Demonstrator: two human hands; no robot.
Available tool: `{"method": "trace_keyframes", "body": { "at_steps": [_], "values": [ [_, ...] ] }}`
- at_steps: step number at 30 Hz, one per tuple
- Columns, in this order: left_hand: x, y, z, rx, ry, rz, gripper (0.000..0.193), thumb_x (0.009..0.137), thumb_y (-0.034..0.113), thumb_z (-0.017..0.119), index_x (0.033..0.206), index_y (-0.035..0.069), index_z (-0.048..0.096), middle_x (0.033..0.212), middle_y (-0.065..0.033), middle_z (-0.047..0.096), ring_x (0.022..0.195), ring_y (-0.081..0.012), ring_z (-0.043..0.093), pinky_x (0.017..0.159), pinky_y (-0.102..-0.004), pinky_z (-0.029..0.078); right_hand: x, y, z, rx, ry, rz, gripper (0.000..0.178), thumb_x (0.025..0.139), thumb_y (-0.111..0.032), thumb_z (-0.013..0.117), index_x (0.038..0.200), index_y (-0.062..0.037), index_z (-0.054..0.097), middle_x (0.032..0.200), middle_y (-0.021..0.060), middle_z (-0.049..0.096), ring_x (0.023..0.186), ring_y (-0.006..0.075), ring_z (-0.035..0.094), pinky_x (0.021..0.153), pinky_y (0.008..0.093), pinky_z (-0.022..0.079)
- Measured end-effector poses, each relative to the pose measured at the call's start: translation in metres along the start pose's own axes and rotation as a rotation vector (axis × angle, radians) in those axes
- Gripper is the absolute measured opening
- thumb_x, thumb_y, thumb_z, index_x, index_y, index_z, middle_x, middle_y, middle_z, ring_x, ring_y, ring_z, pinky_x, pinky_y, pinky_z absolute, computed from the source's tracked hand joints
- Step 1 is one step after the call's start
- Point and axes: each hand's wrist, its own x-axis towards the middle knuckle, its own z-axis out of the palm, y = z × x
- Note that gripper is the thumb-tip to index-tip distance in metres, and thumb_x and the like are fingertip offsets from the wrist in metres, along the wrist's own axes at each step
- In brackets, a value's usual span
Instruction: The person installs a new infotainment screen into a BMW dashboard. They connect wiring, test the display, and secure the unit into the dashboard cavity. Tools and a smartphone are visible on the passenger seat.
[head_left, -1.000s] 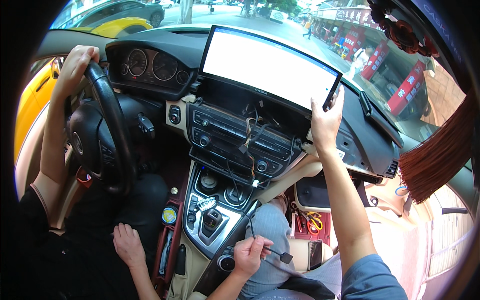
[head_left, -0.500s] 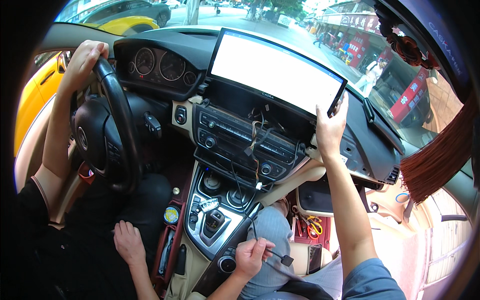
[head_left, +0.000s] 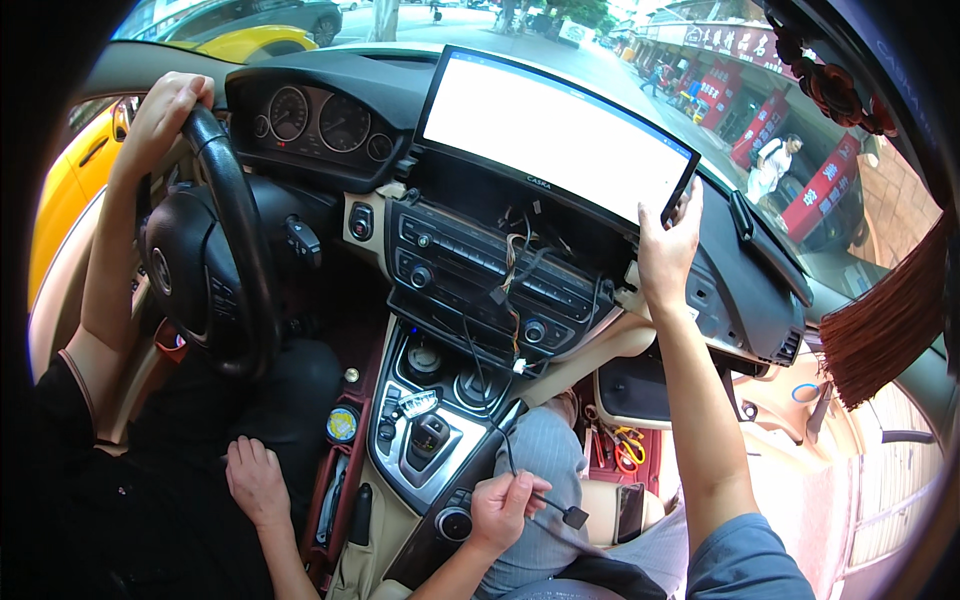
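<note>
In my left hand [head_left: 500, 512] I pinch a thin black cable [head_left: 512, 455], its square black end [head_left: 574, 517] sticking out to the right above my grey-trousered knee [head_left: 545, 445]. From my grip the cable runs up over the console toward the dashboard. My right hand [head_left: 668, 250] grips the lower right corner of a wide car display [head_left: 555, 120], with the thumb in front and fingers round the edge. The display is lit white and stands tilted on the dashboard. Below it, loose wires [head_left: 513, 265] and a white connector [head_left: 519, 366] hang over the radio panel [head_left: 480, 275].
Another person sits at the left, one hand [head_left: 170, 115] on the steering wheel [head_left: 235, 240], the other [head_left: 257, 482] on the lap. A gear lever [head_left: 429, 432] stands between the seats. Tools with orange-yellow handles [head_left: 630, 450] lie in the right footwell. A reddish-brown tassel [head_left: 880, 320] hangs at the right.
My hands keep their grips on the cable and the display, with barely any movement. The view has shifted slightly. Outside, a walking person appears farther right.
</note>
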Motion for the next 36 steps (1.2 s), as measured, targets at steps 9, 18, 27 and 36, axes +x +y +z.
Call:
{"method": "trace_keyframes", "body": {
  "at_steps": [9,18,27,36],
  "values": [
    [0.0,0.002,0.001,0.005,0.004,-0.002,0.042,0.11,0.027,0.052,0.091,-0.002,0.075,0.079,-0.003,0.072,0.064,-0.0072,0.065,0.056,-0.0201,0.048,-0.001,-0.002,-0.001,-0.041,0.002,0.0,0.088,0.094,-0.02,0.072,0.161,0.0053,0.02,0.148,0.0336,0.049,0.134,0.0398,0.054,0.115,0.0446,0.042],
    [0.0,0.003,0.0,0.014,-0.004,0.003,0.042,0.11,0.028,0.052,0.091,-0.001,0.075,0.078,-0.0028,0.072,0.063,-0.0073,0.066,0.056,-0.0201,0.048,-0.001,-0.003,-0.001,-0.043,-0.001,0.005,0.087,0.095,-0.02,0.072,0.16,0.0063,0.02,0.146,0.0336,0.051,0.133,0.0398,0.056,0.114,0.0445,0.042],
    [0.0,0.004,0.003,0.022,0.022,0.008,0.042,0.11,0.031,0.05,0.098,-0.002,0.073,0.076,-0.0034,0.07,0.062,-0.0073,0.064,0.055,-0.0204,0.048,-0.002,-0.011,-0.009,0.137,-0.05,0.123,0.084,0.095,-0.009,0.068,0.162,0.0041,0.018,0.151,0.0305,0.046,0.139,0.0345,0.051,0.115,0.0415,0.043],
    [-0.002,0.006,0.01,0.02,0.059,0.027,0.039,0.112,0.031,0.045,0.114,-0.002,0.066,0.076,-0.0026,0.068,0.063,-0.0056,0.06,0.057,-0.0198,0.047,-0.1,-0.023,-0.072,-0.176,-0.126,-0.36,0.079,0.092,0.001,0.061,0.162,0.0001,0.024,0.157,0.0199,0.045,0.139,0.0302,0.05,0.114,0.0418,0.038]
  ]
}}
